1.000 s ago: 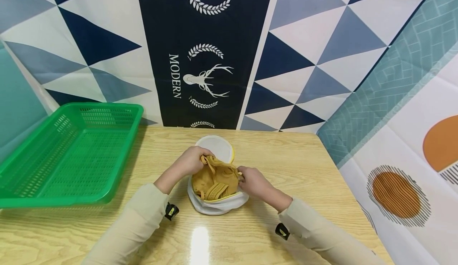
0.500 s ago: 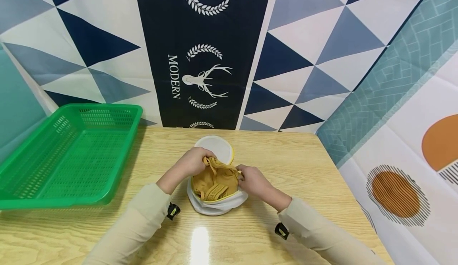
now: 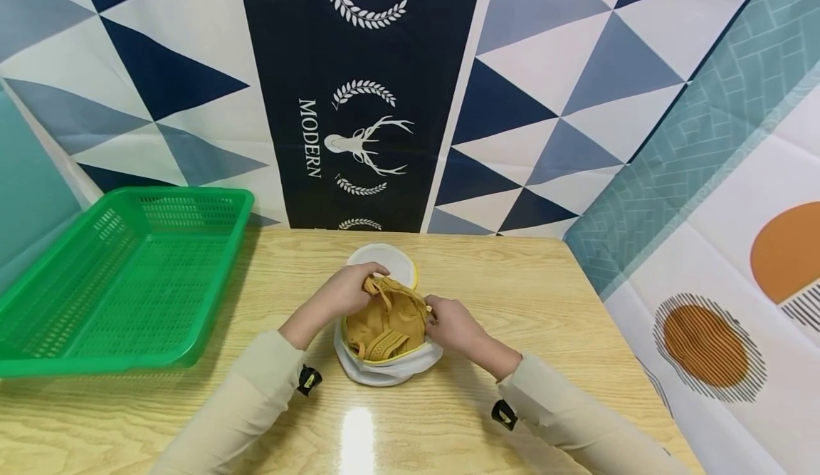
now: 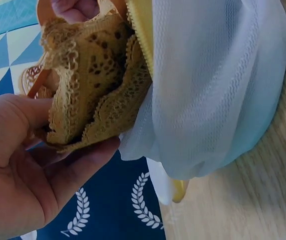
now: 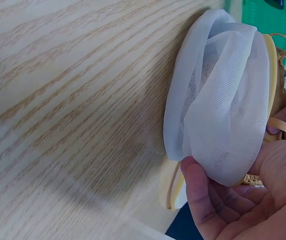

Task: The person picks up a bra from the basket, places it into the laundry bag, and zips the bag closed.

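A white mesh laundry bag (image 3: 391,372) with a yellow zip edge stands unzipped on the table, its round lid (image 3: 391,263) folded back behind it. In its mouth lies a mustard lace bra (image 3: 387,322) with thin straps. My left hand (image 3: 349,288) pinches the bra's upper edge; the left wrist view shows the lace (image 4: 95,75) between thumb and fingers. At the bag's right side, my right hand (image 3: 451,324) grips the rim, with fingers outside on the mesh (image 5: 228,110) and the thumb on the inner side. The bra's lower part is hidden inside the bag.
A green plastic basket (image 3: 221,297) with perforated walls stands on the left of the wooden table (image 3: 532,290). A patterned cloth backdrop (image 3: 359,48) rises behind the table, and another hangs along the right side.
Both hands stay in nearly the same place. The bra's upper edge is spread a little wider at the bag's mouth, and the left hand has shifted slightly.
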`<state>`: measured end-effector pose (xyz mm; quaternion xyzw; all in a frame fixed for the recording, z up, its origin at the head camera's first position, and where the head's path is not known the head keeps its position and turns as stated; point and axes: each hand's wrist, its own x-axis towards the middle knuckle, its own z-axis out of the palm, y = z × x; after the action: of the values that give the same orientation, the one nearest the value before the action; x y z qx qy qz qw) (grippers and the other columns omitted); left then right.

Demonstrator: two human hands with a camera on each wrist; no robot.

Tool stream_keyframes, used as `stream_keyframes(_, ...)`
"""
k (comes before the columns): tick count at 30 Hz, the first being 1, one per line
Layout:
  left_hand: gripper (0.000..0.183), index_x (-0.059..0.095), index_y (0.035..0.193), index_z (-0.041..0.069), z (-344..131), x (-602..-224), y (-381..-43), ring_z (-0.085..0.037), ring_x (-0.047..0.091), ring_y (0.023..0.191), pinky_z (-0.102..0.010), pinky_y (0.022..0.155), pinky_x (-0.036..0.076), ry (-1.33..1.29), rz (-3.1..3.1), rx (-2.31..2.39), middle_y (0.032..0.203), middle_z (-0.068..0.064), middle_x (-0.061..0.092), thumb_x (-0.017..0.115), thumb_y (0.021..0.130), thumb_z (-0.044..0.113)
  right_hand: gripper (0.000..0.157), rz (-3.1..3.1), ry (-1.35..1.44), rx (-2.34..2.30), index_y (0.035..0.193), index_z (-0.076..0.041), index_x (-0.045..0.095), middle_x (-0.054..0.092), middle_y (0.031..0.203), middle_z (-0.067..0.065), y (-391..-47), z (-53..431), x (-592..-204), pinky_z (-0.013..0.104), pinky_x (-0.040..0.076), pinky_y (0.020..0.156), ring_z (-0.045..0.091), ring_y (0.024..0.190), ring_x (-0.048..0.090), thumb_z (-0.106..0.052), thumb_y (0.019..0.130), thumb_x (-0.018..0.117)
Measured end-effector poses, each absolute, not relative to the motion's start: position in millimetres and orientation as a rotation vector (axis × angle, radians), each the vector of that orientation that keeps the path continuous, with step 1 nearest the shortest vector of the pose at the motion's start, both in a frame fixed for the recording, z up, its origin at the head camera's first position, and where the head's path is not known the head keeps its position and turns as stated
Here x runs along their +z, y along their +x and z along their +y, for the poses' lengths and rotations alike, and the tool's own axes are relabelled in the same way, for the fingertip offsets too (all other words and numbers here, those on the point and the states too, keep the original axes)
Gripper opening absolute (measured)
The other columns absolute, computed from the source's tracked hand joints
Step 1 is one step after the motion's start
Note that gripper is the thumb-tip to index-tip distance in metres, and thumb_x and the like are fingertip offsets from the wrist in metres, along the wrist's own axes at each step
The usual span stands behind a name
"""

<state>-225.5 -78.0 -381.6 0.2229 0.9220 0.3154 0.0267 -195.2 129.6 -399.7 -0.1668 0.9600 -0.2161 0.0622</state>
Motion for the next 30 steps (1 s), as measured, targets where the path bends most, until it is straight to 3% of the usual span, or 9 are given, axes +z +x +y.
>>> stream_keyframes(3, 0.042, 0.055, 0.114, 0.01, -81.6, -381.8, -225.4, -0.017, 0.055, 0.08, -0.031, 0.074, 0.047, 0.676, 2.829, 1.055, 0.099, -0.007, 0.062, 0.06, 0.074, 0.001, 0.025, 2.909, -0.505, -0.645, 0.104, -0.007, 0.057, 0.038, 0.052, -0.005, -195.5, 130.0, -400.0, 0.02, 0.026, 0.044, 0.009, 0.046, 0.032, -0.005, 0.079, 0.053)
stream_keyframes(6, 0.035, 0.059, 0.109, 0.01, -84.3, -381.7, -225.3, -0.018, 0.057, 0.089, -0.033, 0.08, 0.047, 0.676, 2.824, 1.087, 0.1, -0.007, 0.063, 0.065, 0.075, 0.006, 0.024, 2.91, -0.505, -0.641, 0.103, -0.008, 0.057, 0.037, 0.052, -0.005, -195.9, 130.3, -400.0, 0.021, 0.026, 0.044, 0.009, 0.046, 0.032, -0.005, 0.08, 0.053)
stream_keyframes(11, 0.027, 0.066, 0.097, 0.011, -84.0, -382.5, -226.1, -0.019, 0.057, 0.097, -0.034, 0.086, 0.045, 0.707, 2.836, 1.036, 0.097, -0.003, 0.065, 0.058, 0.074, -0.002, 0.026, 2.902, -0.509, -0.647, 0.106, -0.007, 0.056, 0.039, 0.054, -0.004, -195.6, 130.2, -399.7, 0.021, 0.028, 0.044, 0.009, 0.047, 0.035, -0.004, 0.08, 0.054)
stream_keyframes(15, 0.037, 0.067, 0.095, 0.011, -81.3, -382.5, -225.6, -0.016, 0.055, 0.09, -0.03, 0.079, 0.045, 0.703, 2.826, 1.016, 0.093, -0.002, 0.066, 0.05, 0.07, -0.011, 0.025, 2.903, -0.509, -0.649, 0.104, -0.007, 0.056, 0.039, 0.055, -0.003, -195.1, 130.1, -400.3, 0.021, 0.029, 0.045, 0.01, 0.049, 0.036, -0.003, 0.079, 0.055)
stream_keyframes(18, 0.035, 0.067, 0.095, 0.011, -79.9, -383.0, -225.4, -0.015, 0.055, 0.09, -0.03, 0.079, 0.045, 0.718, 2.828, 1.007, 0.093, -0.001, 0.066, 0.052, 0.071, -0.009, 0.026, 2.904, -0.499, -0.657, 0.104, -0.008, 0.056, 0.039, 0.055, -0.003, -194.8, 130.7, -401.3, 0.021, 0.029, 0.045, 0.01, 0.05, 0.037, -0.003, 0.079, 0.054)
stream_keyframes(23, 0.025, 0.064, 0.1, 0.011, -86.5, -383.5, -222.1, -0.019, 0.056, 0.096, -0.034, 0.084, 0.046, 0.711, 2.799, 1.064, 0.098, -0.003, 0.064, 0.063, 0.076, 0.004, 0.029, 2.904, -0.498, -0.667, 0.108, -0.007, 0.056, 0.043, 0.058, -0.003, -193.9, 131.7, -402.5, 0.021, 0.031, 0.045, 0.01, 0.05, 0.038, -0.004, 0.079, 0.055)
stream_keyframes(30, 0.042, 0.055, 0.115, 0.009, -111.8, -384.9, -215.0, -0.02, 0.059, 0.089, -0.029, 0.072, 0.049, 0.583, 2.581, 1.34, 0.102, -0.009, 0.061, 0.069, 0.076, 0.018, 0.033, 2.913, -0.46, -0.662, 0.11, -0.008, 0.056, 0.053, 0.066, -0.002, -194.0, 133.4, -401.0, 0.022, 0.036, 0.048, 0.011, 0.057, 0.045, -0.005, 0.077, 0.056)
